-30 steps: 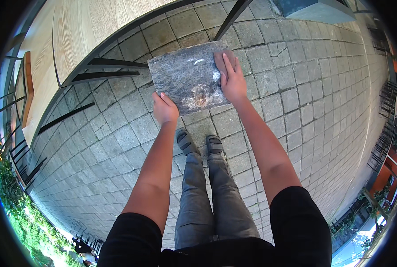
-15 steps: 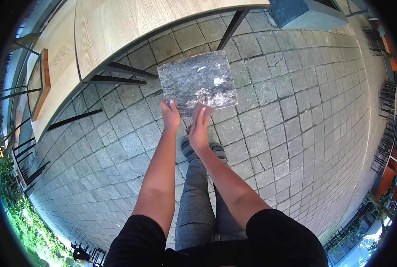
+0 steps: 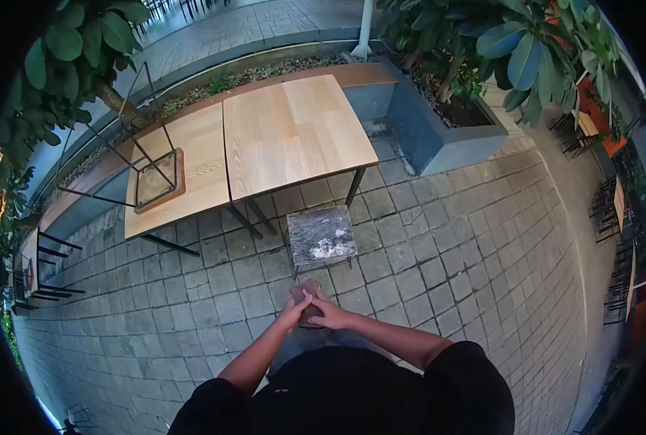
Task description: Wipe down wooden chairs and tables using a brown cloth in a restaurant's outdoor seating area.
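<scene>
Close in front of my body, a folded brown cloth (image 3: pixel 310 317) is held between both hands. My left hand (image 3: pixel 292 313) is closed on its left side, and my right hand (image 3: pixel 326 312) grips it from the right with fingers wrapped over the top. Just beyond the hands stands a small stool (image 3: pixel 321 235) with thin dark legs. Its square top is dark and worn, with whitish patches toward the near right. Neither hand touches the stool.
Past the stool, two light wooden tables (image 3: pixel 286 138) stand side by side. An upside-down stool (image 3: pixel 160 181) rests on the left one. A grey planter (image 3: pixel 457 148) with leafy plants is at the back right. Paving tiles (image 3: pixel 439 290) cover the ground.
My view has lifted to show the tables and planter. Both hands have left the stool top and come together on the cloth near my body.
</scene>
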The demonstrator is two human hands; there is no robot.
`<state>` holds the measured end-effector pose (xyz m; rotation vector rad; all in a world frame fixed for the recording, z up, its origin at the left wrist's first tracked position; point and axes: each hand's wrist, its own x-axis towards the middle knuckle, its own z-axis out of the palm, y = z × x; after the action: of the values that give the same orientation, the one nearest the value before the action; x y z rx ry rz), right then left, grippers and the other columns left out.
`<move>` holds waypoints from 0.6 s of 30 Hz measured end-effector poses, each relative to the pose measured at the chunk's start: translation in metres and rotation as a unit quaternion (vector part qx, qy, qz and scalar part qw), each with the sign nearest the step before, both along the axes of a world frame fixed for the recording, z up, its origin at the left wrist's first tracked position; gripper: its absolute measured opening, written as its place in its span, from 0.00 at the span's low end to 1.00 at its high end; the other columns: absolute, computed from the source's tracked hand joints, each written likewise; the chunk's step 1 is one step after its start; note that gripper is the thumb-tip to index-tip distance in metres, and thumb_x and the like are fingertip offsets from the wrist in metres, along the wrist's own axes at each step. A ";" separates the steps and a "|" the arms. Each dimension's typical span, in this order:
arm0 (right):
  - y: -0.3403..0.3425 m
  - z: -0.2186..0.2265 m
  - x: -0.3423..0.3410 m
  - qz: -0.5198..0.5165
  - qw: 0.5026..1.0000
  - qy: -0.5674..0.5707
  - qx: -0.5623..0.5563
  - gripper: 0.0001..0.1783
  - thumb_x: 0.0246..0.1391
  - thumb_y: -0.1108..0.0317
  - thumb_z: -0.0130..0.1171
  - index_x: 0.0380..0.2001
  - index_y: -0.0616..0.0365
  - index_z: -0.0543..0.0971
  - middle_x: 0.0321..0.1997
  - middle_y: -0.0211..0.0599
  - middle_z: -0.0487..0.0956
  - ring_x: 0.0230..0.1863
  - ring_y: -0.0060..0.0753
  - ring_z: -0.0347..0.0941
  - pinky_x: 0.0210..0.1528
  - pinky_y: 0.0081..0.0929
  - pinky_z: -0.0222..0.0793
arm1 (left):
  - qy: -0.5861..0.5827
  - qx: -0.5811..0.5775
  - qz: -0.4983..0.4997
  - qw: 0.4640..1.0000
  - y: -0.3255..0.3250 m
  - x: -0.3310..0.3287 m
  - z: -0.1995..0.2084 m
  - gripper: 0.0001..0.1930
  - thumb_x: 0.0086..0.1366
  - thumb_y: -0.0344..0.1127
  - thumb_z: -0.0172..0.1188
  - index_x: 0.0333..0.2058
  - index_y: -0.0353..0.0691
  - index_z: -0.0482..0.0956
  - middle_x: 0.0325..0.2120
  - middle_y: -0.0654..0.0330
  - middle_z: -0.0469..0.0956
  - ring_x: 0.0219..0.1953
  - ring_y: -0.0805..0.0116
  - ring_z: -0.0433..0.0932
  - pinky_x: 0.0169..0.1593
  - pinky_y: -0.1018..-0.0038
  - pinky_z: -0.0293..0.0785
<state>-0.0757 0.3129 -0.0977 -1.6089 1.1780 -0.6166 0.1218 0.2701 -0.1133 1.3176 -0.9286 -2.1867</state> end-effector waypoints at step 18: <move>-0.111 0.143 -0.024 -0.182 0.928 -0.218 0.240 0.37 0.67 0.59 0.71 0.72 0.64 0.68 0.67 0.44 0.80 0.64 0.37 0.80 0.69 0.40 0.76 | 0.113 -0.026 -0.075 0.990 -0.112 0.038 0.140 0.27 0.80 0.40 0.61 0.72 0.41 0.69 0.63 0.56 0.79 0.64 0.62 0.79 0.66 0.60 0.78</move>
<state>-0.0999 0.2017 0.0451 -0.7914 1.1764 -0.7996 0.1595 0.1576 0.0266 0.9786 -1.0139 -2.3490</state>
